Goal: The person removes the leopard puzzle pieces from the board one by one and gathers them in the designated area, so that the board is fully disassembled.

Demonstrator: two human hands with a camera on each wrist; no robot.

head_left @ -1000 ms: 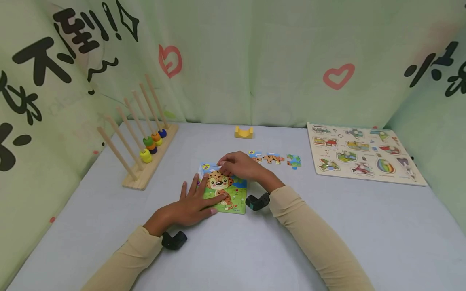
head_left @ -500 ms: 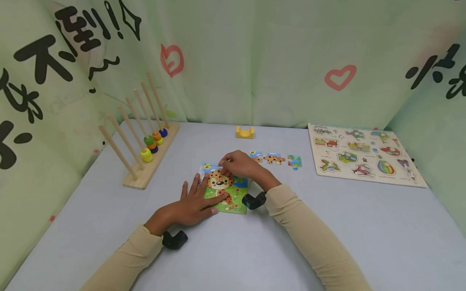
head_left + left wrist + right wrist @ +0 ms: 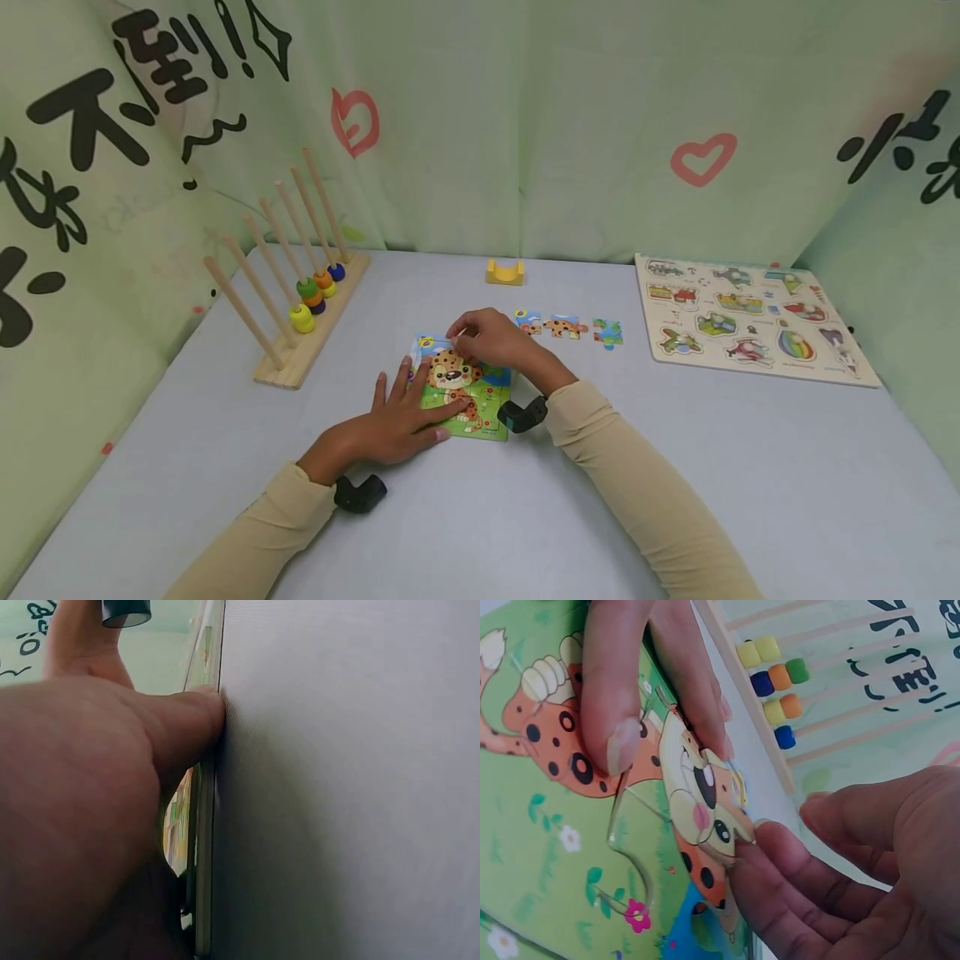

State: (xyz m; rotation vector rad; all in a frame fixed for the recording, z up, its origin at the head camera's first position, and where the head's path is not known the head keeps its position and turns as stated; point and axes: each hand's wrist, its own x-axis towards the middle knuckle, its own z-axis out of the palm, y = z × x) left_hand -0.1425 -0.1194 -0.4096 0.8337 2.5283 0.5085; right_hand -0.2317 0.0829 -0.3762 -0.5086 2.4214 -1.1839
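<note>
A: Nearest first; what does the person have closest?

B: The left hand, spread over the near left corner of the puzzle board; its fingers lie straight and grasp nothing; a black wrist device sits below it.

A: And the board; has it moved?

B: No; it lies near the middle of the table, well in from the edges, just as half a second ago.

A: The right hand?

B: At the board's far edge, fingers bent; their tips touch the leopard head piece, which looks tilted up; whether they pinch it I cannot tell; since the earlier frame the hand has shifted only slightly, toward the left edge.

A: Farther off?

B: Three loose pieces in a row, beyond the board's far right corner, unmoved; a peg rack with coloured beads toward the far left corner; a pictured wooden board at the far right corner; a yellow block by the far edge; then the green curtain.
</note>
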